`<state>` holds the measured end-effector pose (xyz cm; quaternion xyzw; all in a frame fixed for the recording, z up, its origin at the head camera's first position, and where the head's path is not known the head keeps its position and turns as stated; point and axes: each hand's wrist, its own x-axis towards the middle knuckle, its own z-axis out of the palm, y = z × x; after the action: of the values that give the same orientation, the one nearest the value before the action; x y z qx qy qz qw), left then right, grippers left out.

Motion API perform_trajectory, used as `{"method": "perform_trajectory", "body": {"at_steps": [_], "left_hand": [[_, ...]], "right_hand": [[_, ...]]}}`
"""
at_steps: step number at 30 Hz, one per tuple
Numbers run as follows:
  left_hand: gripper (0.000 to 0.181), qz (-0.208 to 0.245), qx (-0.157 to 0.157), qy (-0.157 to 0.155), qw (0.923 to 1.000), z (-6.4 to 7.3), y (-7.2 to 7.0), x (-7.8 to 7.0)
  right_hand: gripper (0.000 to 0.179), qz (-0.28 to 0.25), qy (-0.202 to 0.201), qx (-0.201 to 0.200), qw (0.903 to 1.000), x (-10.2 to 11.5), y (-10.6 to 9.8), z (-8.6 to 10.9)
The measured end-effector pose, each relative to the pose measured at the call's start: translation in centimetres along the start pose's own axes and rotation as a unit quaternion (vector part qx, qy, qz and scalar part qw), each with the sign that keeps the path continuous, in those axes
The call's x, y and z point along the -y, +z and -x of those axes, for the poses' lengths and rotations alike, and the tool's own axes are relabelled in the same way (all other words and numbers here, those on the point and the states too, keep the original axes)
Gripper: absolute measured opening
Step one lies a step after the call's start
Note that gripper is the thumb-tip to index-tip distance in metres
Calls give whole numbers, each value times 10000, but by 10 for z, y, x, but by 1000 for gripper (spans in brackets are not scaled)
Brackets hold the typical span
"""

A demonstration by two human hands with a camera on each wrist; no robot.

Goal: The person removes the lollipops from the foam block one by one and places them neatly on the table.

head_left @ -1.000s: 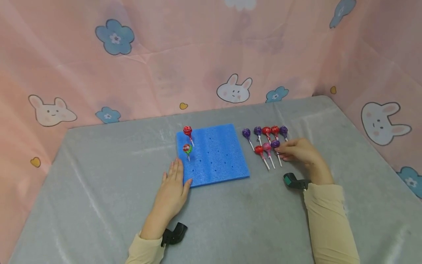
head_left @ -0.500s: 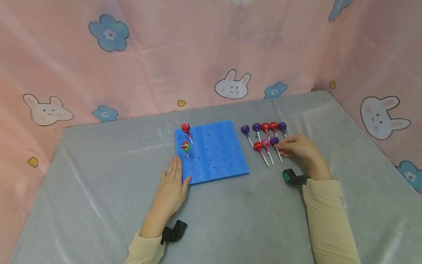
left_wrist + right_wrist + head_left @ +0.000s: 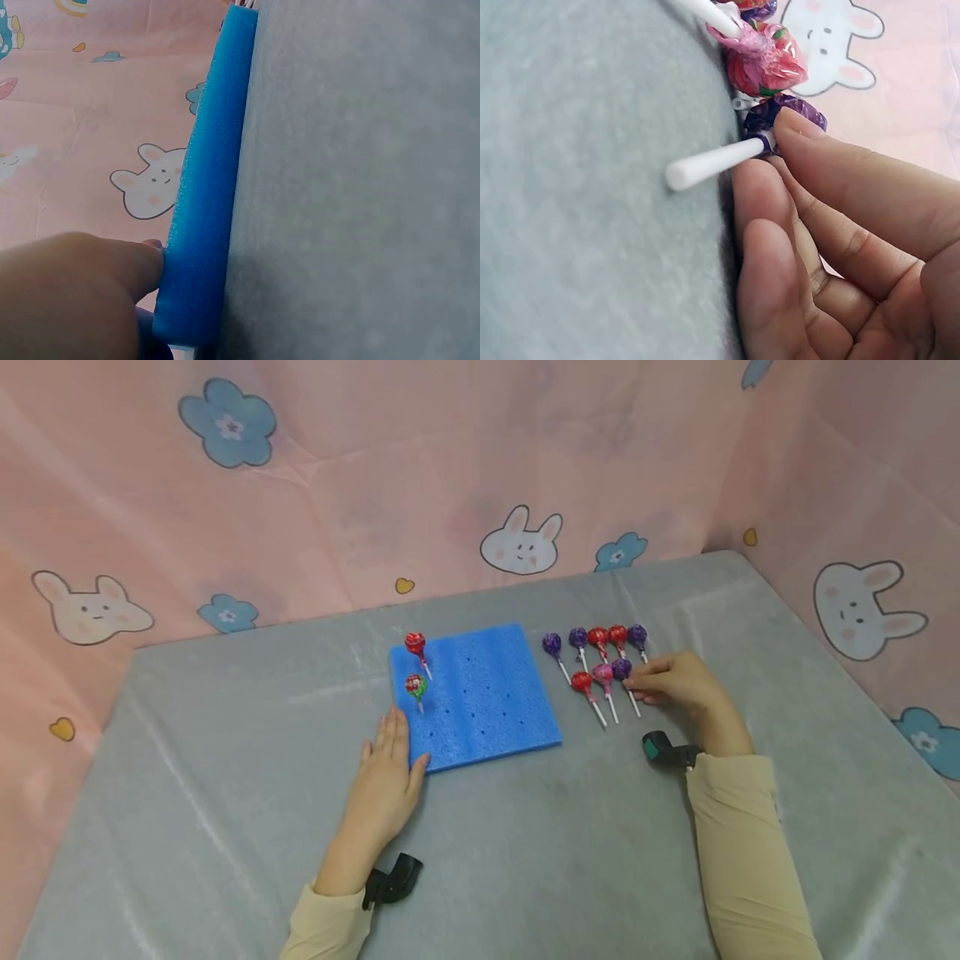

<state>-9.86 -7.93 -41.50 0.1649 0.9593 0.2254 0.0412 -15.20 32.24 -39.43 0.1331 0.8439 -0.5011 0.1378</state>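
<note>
In the head view my left hand (image 3: 381, 789) lies flat along the left edge of a blue foam board (image 3: 495, 727), fingers straight and thumb at its near edge. Two lollipops stand in the board: a red one (image 3: 416, 644) and a red-green one (image 3: 416, 686). To the board's right, my right hand (image 3: 686, 689) pinches a purple lollipop (image 3: 720, 163) just below its candy, between thumb and fingers. Its white stick points away from the palm. Beside it lie a pink lollipop (image 3: 603, 675) and a red lollipop (image 3: 582, 682).
Behind these, a row of purple and red lollipops (image 3: 597, 637) lies on the grey tabletop (image 3: 525, 843). Several small holes dot the board. A pink curtain (image 3: 375, 485) with rabbits and flowers hangs behind the table and along its right side.
The head view has tilted slightly, so the whole scene sits a little higher and further left. Both hands keep nearly the same places relative to the board and lollipops.
</note>
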Motion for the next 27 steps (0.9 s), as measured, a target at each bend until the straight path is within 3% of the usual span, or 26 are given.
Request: {"method": "perform_trajectory", "body": {"at_steps": [7,13,20,27], "left_hand": [[65,-53,27,-72,10000,2,-2,2],[66,-112,123,-78,9998,-1,-1,0],[65,-30,119,-80,9999,-1,-1,-3],[65,-31,105,-87,9999,0,-2,-2]], "right_hand": [[41,-81,-48,136,9999,-3,-1,-4],[35,-150,-236,224,9994,-6,-5,-2],[33,190,16,248,9995,-1,-3,-1],[31,30,54,397,9992,-2,-5,-3]]}}
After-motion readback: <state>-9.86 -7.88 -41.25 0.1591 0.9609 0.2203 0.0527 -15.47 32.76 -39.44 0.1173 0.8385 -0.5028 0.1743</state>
